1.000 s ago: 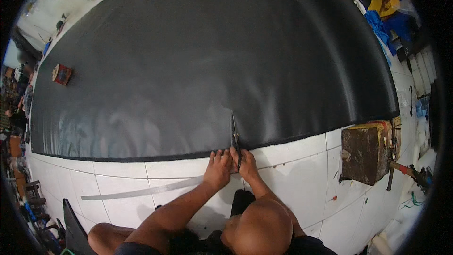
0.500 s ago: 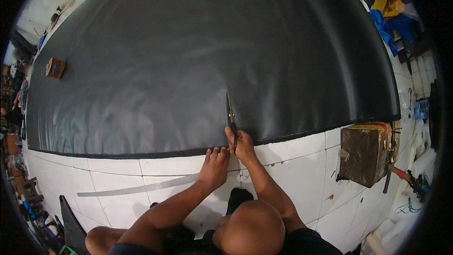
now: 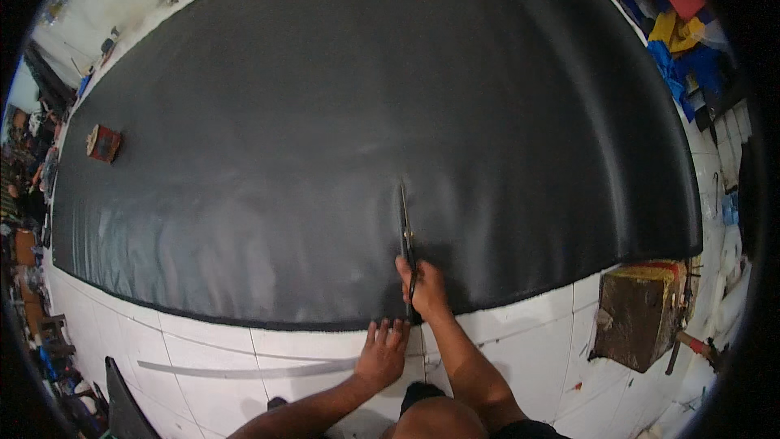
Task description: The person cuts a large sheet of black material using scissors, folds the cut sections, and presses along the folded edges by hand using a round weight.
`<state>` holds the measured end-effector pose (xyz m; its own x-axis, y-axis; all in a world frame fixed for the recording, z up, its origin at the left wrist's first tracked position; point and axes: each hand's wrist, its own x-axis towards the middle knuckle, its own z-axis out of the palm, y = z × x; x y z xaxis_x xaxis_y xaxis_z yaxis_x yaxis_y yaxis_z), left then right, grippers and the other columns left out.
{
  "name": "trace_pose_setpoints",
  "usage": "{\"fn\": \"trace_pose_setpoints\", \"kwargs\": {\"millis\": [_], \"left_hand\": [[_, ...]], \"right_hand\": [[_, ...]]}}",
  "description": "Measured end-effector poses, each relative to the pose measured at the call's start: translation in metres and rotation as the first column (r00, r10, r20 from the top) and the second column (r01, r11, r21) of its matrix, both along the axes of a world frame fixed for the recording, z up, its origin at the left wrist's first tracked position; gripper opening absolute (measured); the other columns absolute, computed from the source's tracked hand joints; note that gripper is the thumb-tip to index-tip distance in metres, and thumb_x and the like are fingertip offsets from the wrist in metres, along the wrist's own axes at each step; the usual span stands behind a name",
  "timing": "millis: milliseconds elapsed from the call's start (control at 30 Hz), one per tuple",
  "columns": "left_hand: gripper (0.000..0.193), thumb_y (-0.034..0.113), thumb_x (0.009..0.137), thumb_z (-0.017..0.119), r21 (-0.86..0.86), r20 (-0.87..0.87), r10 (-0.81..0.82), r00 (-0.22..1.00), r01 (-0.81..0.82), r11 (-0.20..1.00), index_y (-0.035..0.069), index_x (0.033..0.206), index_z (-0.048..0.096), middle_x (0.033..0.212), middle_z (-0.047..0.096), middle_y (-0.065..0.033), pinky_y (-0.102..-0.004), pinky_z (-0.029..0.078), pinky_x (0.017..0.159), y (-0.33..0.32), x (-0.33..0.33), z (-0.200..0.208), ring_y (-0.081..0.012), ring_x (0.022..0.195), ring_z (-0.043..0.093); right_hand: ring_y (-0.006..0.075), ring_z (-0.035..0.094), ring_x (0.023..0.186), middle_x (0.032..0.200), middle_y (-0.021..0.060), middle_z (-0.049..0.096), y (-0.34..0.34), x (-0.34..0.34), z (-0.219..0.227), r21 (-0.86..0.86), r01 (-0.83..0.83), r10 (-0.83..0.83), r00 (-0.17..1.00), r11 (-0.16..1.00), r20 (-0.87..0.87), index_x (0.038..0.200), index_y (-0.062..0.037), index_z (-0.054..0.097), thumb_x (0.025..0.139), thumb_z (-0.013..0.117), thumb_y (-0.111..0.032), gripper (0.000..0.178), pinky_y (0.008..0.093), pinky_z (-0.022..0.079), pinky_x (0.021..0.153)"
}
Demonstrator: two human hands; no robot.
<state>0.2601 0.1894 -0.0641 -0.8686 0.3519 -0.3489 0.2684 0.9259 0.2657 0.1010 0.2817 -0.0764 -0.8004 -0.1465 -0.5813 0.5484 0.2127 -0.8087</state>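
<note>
A large black sheet [image 3: 268, 162] with a smooth, faintly shiny surface is spread over the floor before me. My right hand [image 3: 425, 286] grips the handles of a pair of scissors [image 3: 408, 236] just inside the sheet's near edge. The narrow blades point away from me, close together. Below the handles, a dark line runs down to the edge; whether it is a slit is hard to make out. Beside it, my left hand [image 3: 382, 354] rests with fingers extended and slightly apart, fingertips on the near edge. Its thumb cannot be clearly seen.
A red-brown tin [image 3: 104, 145] stands on the sheet at the left. A long grey strip [image 3: 244, 371] lies on the white tiles [image 3: 207, 349]. At the right are a worn brown block [image 3: 638, 317] and a red-handled tool [image 3: 697, 345]. Coloured cloths [image 3: 682, 32] are piled far right.
The scissors and my right hand have moved farther in from the sheet's near edge. My left hand stays at that edge. The whole view has shifted, so the scene sits lower.
</note>
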Motion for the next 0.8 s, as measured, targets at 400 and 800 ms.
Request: {"fn": "trace_pose_setpoints", "kwargs": {"millis": [400,800], "left_hand": [[0.066,0.019,0.084,0.052,0.041,0.005,-0.012,1.0,0.012,0.999,-0.002,0.144,0.035,0.14,0.042,-0.0236,-0.058,0.025,0.112,-0.004,-0.006,0.003,-0.0429,0.13,0.04],[0.063,0.018,0.09,0.046,0.025,0.119,-0.004,0.993,0.001,1.0,-0.003,0.147,0.029,0.145,0.038,-0.0219,-0.0591,0.025,0.111,-0.005,-0.01,0.012,-0.0421,0.132,0.039]], "right_hand": [[0.0142,0.05,0.043,0.051,0.0011,0.048,-0.036,-0.098,-0.011,-0.06,0.085,-0.087,0.996,0.995,-0.028,0.059,-0.0103,0.046,0.088,0.064,-0.056,0.057,0.0312,0.04,0.044],[0.0152,0.051,0.044,0.053,0.0034,0.051,-0.061,-0.181,0.002,-0.048,0.069,-0.071,0.997,0.996,-0.042,0.06,-0.0068,0.052,0.087,0.062,-0.06,0.061,0.0311,0.041,0.044]]}}
